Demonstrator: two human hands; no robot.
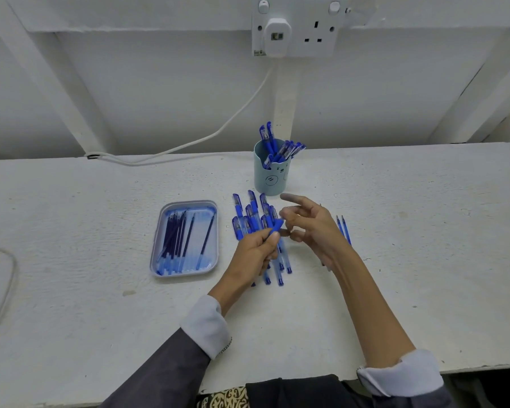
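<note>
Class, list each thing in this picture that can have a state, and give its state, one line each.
Left hand: grips one blue pen.
Right hand: fingers loosely spread beside that pen; grip unclear.
Cup: upright, holding capped pens.
Loose pens: capped, lying flat on the table.
Tray: flat, holding refills.
Two refills: lying on the table.
Charger: plugged into the socket.

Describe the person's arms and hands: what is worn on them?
Both the left hand and right hand are bare: no gloves, rings or watch visible. Each arm wears a dark grey sleeve with a pale turned-back cuff. The left cuff sits near the wrist, with small beaded trim; the right cuff sits near the elbow.
</note>
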